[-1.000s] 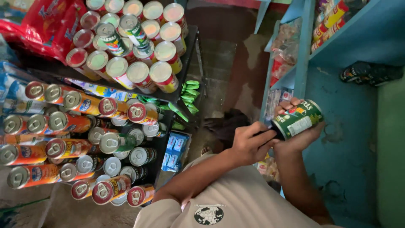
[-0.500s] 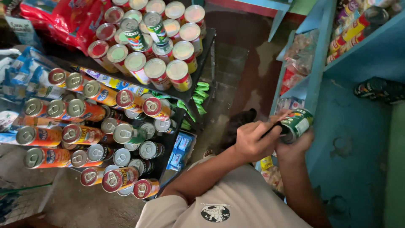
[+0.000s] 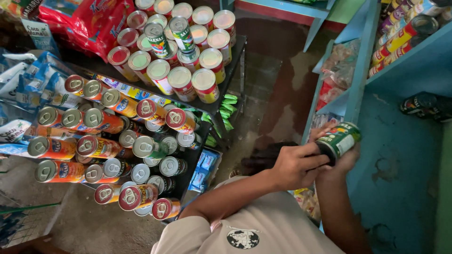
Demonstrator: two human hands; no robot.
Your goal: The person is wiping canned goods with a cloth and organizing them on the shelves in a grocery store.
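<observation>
Both hands, left hand (image 3: 294,165) and right hand (image 3: 346,157), gripped a green-labelled metal can (image 3: 340,139) | blue wooden shelving (image 3: 362,70) right | black rack (image 3: 221,101) of stacked tins left | stained concrete floor (image 3: 278,94).

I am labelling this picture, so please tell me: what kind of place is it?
Probably a small grocery shop. Many tin cans are stacked on a dark rack, blue shelves hold packaged goods, and both hands grip a green can.

Soft daylight, quite bright; glare on the can lids (image 3: 158,69); the floor (image 3: 278,89) looks dim, edges perhaps slightly bent.
</observation>
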